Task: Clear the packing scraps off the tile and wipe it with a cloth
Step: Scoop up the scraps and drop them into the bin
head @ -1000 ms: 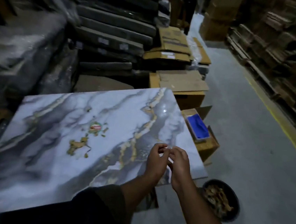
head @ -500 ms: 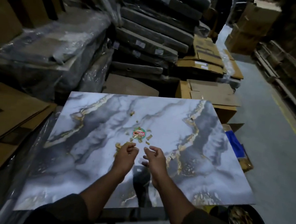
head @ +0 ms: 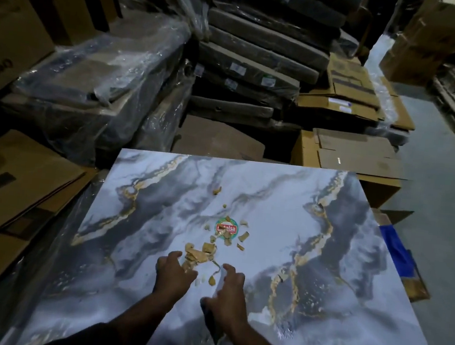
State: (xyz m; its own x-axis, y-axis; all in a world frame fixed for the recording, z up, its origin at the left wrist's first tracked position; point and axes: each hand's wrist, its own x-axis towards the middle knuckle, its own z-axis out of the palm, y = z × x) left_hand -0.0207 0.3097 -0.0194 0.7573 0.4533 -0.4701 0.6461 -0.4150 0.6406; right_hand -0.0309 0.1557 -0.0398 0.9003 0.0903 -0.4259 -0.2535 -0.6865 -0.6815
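A large glossy marble-patterned tile (head: 284,234) lies flat before me. Brown cardboard scraps (head: 198,253) are scattered near its middle, around a round red and green sticker (head: 226,228). My left hand (head: 173,272) has its fingers curled down onto the nearest clump of scraps. To its right, my right hand (head: 229,287) hovers at the tile with bent fingers, beside small scraps (head: 211,280). Whether either hand grips a scrap is unclear. A blue cloth (head: 394,254) lies in a carton off the tile's right edge.
Plastic-wrapped pallets (head: 103,89) and stacked dark slabs (head: 261,49) crowd behind the tile. Flattened cardboard cartons (head: 349,154) lie at the back right and flat cardboard (head: 8,191) on the left. Grey concrete floor (head: 443,195) runs along the right.
The view swung left from the tile's right edge to its middle. Both hands came from there to the scrap pile and spread apart beside it.
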